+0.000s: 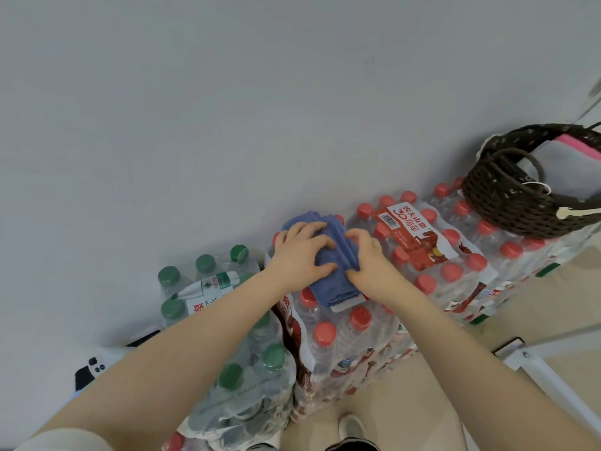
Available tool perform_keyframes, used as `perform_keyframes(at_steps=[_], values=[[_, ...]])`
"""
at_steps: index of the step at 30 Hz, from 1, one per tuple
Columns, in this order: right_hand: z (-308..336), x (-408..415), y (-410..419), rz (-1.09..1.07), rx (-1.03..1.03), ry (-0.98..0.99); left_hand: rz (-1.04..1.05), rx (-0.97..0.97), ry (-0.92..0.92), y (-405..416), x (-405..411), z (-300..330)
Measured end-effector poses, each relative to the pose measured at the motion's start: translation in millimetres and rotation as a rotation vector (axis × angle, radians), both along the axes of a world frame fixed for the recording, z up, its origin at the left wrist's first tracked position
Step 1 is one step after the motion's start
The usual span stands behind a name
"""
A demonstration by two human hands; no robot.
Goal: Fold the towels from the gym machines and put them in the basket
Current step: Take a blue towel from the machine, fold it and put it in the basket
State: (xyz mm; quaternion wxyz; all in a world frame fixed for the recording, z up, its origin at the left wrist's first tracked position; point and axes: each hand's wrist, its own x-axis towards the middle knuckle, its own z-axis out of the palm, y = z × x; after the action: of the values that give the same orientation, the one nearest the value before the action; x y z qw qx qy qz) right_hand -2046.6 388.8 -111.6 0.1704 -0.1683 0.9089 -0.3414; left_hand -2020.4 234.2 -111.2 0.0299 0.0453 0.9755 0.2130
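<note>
At the far left, low against the pale grey wall (227,109), sits a shrink-wrapped pack of clear water bottles with green caps (208,288), lower than the stack beside it. Next to it is a shrink-wrapped pack of clear bottles with red caps (344,333), and on the far edge of its top lies the blue terry towel (328,281), already doubled into a narrow strip. The left hand (300,255) rests on the towel with fingers bent, pressing its left half flat; whether the thumb pinches a layer I cannot tell. The right hand (369,260) is curled over the towel's right edge, fingertips tucked into the fold, gripping it. The step in hand looks to be the folding itself, likely a last crease before the towel is carried off. The next move would call for closing the fold, keeping the layers squared, then lifting the bundle rightward. Further right is a second red-capped pack with a red and white label (419,242), and at the right end of the row, on top of the bottles, stands the dark brown woven basket (507,203) with a pink-edged cloth (575,144) inside. The lumpy caps make a poor folding surface, and the basket's looped handle (520,157) lies across its mouth, which may hinder dropping the towel in.
</note>
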Motion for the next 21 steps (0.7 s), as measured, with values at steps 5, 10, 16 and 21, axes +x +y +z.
perform_keyframes(at_steps=[5,10,16,21], values=[[-8,4,4,0.151,0.14,0.086,-0.024,-0.066,-0.145,-8,-9,-1],[-18,16,7,0.026,0.066,0.107,-0.095,0.055,-0.283,-25,-12,-7],[5,13,13,-0.209,-0.342,-0.265,-0.369,-0.284,-0.18,-34,-5,-9],[17,-6,34,-0.237,-0.552,-0.565,-0.347,-0.199,0.084,-22,-12,-14]])
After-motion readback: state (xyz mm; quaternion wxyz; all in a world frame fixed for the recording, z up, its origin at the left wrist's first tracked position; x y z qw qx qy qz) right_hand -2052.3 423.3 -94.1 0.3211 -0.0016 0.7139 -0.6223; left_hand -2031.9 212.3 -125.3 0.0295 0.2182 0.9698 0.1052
